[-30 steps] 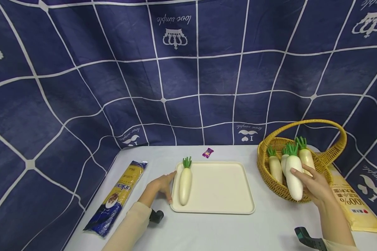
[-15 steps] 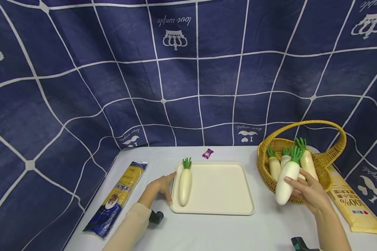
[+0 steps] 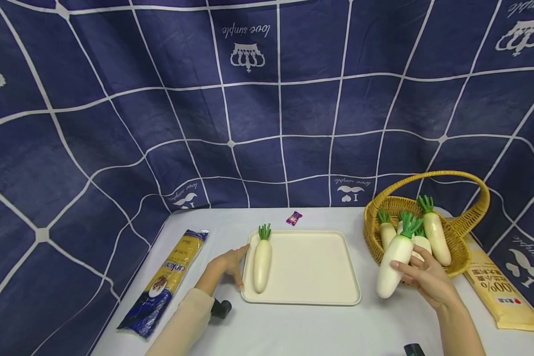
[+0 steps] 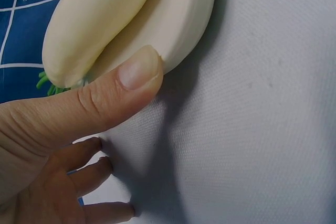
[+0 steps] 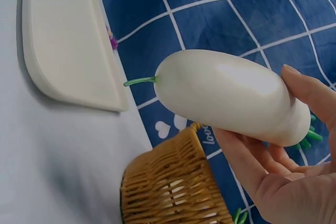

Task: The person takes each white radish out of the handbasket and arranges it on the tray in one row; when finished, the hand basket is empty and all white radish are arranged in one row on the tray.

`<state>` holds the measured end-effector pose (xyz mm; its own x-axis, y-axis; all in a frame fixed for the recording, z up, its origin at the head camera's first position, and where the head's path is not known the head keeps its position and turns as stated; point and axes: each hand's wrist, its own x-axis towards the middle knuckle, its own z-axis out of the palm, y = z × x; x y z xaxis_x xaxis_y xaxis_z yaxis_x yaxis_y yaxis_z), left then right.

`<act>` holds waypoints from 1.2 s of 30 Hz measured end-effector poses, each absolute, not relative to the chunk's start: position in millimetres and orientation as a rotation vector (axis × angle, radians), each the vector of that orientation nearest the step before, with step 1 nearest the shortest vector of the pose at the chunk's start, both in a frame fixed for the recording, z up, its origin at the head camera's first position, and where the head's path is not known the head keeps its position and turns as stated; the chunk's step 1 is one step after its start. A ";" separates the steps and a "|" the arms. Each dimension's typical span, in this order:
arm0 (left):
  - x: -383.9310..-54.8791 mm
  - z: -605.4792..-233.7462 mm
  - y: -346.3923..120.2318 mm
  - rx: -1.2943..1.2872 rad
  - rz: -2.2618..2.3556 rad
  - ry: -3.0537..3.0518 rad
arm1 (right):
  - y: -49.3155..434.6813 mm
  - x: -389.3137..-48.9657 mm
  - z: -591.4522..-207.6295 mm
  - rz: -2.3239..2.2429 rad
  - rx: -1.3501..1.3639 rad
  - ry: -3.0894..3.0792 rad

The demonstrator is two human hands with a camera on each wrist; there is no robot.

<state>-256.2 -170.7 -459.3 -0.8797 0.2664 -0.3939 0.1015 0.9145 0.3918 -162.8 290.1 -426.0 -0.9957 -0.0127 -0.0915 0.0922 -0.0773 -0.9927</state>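
My right hand grips a white radish with green leaf stubs, held tilted in front of the wicker basket. In the right wrist view, thumb and fingers pinch this radish near its leafy end. Several more radishes, one of them a pale radish, lie inside the basket. Another radish rests along the left side of the cream tray. At the tray's left edge, my left hand has its fingers spread, and its thumb touches the rim in the left wrist view.
A blue and gold pasta packet lies on the left of the white table. Behind the tray is a small purple wrapped sweet. A yellow bag lies right of the basket. Blue checked cloth hangs behind.
My right hand has lifted the radish out over the basket's front edge, moving left and toward me. The left hand stays at the tray.
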 end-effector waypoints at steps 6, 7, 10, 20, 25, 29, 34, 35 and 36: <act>-255.7 -459.5 -170.7 0.264 0.511 2.630 | 279.9 -162.1 -429.3 -2.237 0.013 2.109; -255.6 -459.6 -170.8 0.263 0.513 2.631 | 277.9 -162.2 -429.7 -2.230 0.005 2.113; -255.5 -459.8 -171.1 0.257 0.517 2.629 | 271.1 -162.2 -430.6 -2.206 -0.032 2.119; -256.1 -460.6 -171.9 0.256 0.513 2.628 | 242.8 -170.1 -433.9 -2.174 -0.146 2.091; -257.4 -461.5 -172.2 0.255 0.509 2.624 | 227.6 -176.9 -434.9 -2.111 -0.125 2.109; -257.4 -460.9 -172.3 0.257 0.497 2.624 | 213.8 -184.8 -435.4 -2.076 -0.102 2.124; -256.8 -459.3 -170.9 0.245 0.503 2.624 | 196.7 -196.7 -436.3 -2.062 -0.058 2.106; -256.6 -459.1 -170.7 0.240 0.504 2.623 | 193.3 -199.1 -436.5 -2.059 -0.046 2.101; -256.5 -459.0 -170.4 0.240 0.504 2.623 | 190.2 -201.5 -436.9 -2.058 -0.035 2.094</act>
<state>-256.5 -170.4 -459.0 -0.8810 0.2492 -0.4023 0.0824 0.9179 0.3882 -201.5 190.2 -436.9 -0.9788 -0.1595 -0.1287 0.1259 0.0275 -0.9917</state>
